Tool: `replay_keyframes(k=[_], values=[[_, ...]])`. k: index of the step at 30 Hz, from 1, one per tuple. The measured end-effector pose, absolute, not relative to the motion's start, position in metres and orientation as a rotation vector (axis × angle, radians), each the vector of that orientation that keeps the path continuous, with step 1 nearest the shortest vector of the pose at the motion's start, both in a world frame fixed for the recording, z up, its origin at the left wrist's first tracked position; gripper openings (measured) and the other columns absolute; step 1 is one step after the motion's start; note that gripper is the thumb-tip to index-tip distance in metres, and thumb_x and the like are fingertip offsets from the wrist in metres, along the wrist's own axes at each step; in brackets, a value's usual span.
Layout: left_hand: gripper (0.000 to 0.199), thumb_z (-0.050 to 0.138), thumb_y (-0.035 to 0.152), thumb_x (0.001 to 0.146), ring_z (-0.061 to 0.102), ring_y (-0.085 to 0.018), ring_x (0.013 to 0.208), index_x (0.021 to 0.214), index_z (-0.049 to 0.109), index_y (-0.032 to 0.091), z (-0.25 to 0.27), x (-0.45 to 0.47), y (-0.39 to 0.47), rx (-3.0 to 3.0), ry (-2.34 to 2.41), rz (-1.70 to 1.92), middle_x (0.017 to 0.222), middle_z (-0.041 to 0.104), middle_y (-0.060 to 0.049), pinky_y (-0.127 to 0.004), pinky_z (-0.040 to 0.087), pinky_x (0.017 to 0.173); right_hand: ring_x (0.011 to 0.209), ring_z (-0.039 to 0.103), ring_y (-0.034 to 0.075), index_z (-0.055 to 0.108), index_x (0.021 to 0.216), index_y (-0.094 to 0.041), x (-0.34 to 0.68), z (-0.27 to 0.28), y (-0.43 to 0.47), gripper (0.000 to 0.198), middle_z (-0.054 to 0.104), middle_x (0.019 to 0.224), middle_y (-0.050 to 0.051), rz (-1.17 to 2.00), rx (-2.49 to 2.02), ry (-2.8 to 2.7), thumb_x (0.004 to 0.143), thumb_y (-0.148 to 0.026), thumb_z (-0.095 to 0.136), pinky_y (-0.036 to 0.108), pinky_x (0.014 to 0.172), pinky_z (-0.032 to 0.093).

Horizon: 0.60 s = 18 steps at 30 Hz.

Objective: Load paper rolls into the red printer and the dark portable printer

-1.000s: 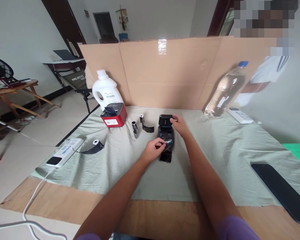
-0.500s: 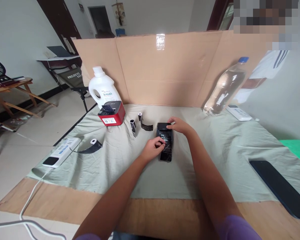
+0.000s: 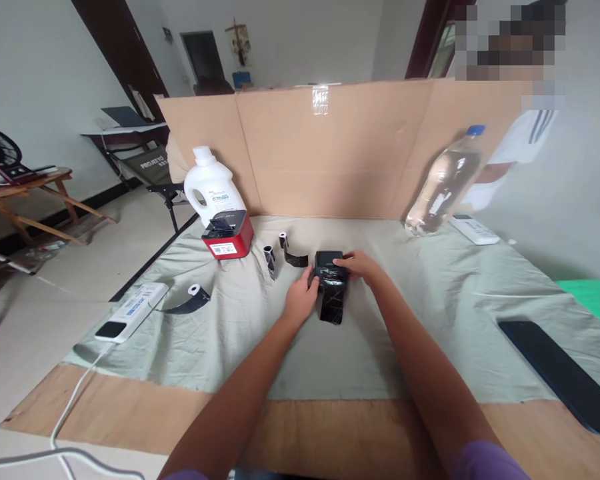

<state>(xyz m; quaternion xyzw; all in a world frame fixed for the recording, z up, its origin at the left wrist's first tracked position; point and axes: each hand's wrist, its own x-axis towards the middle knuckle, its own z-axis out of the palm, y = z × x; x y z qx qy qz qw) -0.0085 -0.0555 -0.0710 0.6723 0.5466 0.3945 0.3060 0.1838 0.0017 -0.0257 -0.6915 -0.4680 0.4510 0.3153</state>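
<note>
A small black portable printer [image 3: 329,260] stands on the cloth in the middle, with a glossy black paper strip [image 3: 332,305] running from its front toward me. My left hand [image 3: 301,293] presses its fingers and thumb along the printer's left side. On the other side, my right hand [image 3: 361,265] grips the right edge, thumb on top and fingers mostly hidden behind. Just left of the printer lie two small paper rolls, one roll [image 3: 283,239] with its dark tail [image 3: 296,260] uncurled, the other roll [image 3: 269,253] upright. A third roll [image 3: 195,291] lies farther left.
Behind stand a red-and-black box-shaped device [image 3: 229,239], a white detergent jug [image 3: 213,187] and a cardboard screen [image 3: 325,157]. A water bottle [image 3: 445,180] leans at right. White power strips [image 3: 133,312] and a dark phone [image 3: 560,373] lie at the sides. A person [image 3: 530,143] is behind the screen.
My left hand has moved off the black strip, up and left to the printer's side. My right hand has shifted slightly down along the right edge. The view has tilted a little.
</note>
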Motion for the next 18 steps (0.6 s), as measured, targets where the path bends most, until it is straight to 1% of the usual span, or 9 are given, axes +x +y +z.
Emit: replay_keyframes(k=[1,3,6,8,11,14,16,18], values=[[0.048,0.045,0.035,0.097,0.065,-0.024,0.096,0.140,0.055,0.018,-0.070,-0.009,-0.055,1.830,1.474,0.949,0.113,0.071,-0.012,-0.035,0.047,0.088,0.081,0.066,0.024,0.065,0.114,-0.006,0.180,-0.029,-0.004,0.041,0.071,0.099,0.017,1.176,-1.783,-1.190,0.084,-0.033,0.069,0.032,0.067,0.053],[0.053,0.045,0.038,0.097,0.065,-0.025,0.091,0.145,0.052,0.017,-0.068,-0.010,-0.057,1.905,1.497,0.837,0.100,0.073,-0.011,-0.035,0.047,0.085,0.088,0.067,0.022,0.069,0.106,-0.010,0.172,-0.035,-0.014,0.033,0.072,0.103,0.014,1.130,-1.706,-1.152,0.091,-0.036,0.056,0.031,0.075,0.053],[0.057,0.048,0.038,0.095,0.063,-0.021,0.073,0.147,0.049,0.015,-0.066,-0.001,-0.057,1.921,1.418,0.860,0.081,0.071,-0.005,-0.030,0.047,0.074,0.098,0.066,0.020,0.072,0.100,-0.016,0.174,-0.037,-0.023,0.032,0.074,0.104,0.007,1.072,-1.541,-1.137,0.092,-0.036,0.048,0.030,0.088,0.051],[0.060,0.050,0.038,0.094,0.060,-0.018,0.066,0.148,0.048,0.013,-0.063,0.016,-0.052,1.891,1.299,0.921,0.073,0.068,-0.002,-0.027,0.046,0.067,0.100,0.066,0.022,0.074,0.097,-0.018,0.190,-0.029,-0.024,0.035,0.075,0.100,0.005,1.009,-1.457,-1.154,0.091,-0.040,0.047,0.032,0.092,0.050],[0.061,0.053,0.040,0.092,0.061,-0.017,0.065,0.147,0.049,0.012,-0.053,0.065,-0.036,1.847,1.146,1.012,0.072,0.067,-0.001,-0.027,0.046,0.067,0.107,0.064,0.024,0.074,0.095,-0.017,0.237,-0.010,-0.023,0.041,0.075,0.101,0.006,0.821,-1.463,-1.194,0.091,-0.046,0.045,0.035,0.098,0.047],[0.059,0.057,0.039,0.090,0.062,-0.018,0.065,0.144,0.052,0.015,-0.039,0.132,-0.015,1.893,1.089,1.009,0.067,0.066,0.001,-0.027,0.047,0.070,0.117,0.061,0.025,0.074,0.103,-0.017,0.300,0.002,-0.025,0.046,0.072,0.114,0.007,0.658,-1.465,-1.147,0.090,-0.052,0.046,0.035,0.104,0.042],[0.057,0.059,0.037,0.089,0.062,-0.019,0.065,0.142,0.056,0.016,-0.032,0.179,-0.003,1.947,1.074,0.955,0.066,0.066,0.000,-0.029,0.048,0.073,0.116,0.062,0.026,0.073,0.104,-0.016,0.341,0.000,-0.028,0.053,0.072,0.116,0.009,0.608,-1.487,-1.056,0.091,-0.058,0.044,0.035,0.102,0.044],[0.055,0.060,0.036,0.089,0.066,-0.022,0.074,0.140,0.058,0.015,-0.031,0.222,0.005,1.972,1.046,0.912,0.076,0.071,-0.005,-0.033,0.050,0.081,0.111,0.064,0.027,0.073,0.103,-0.014,0.377,-0.009,-0.031,0.058,0.073,0.113,0.010,0.592,-1.537,-0.950,0.090,-0.062,0.042,0.035,0.098,0.047]])
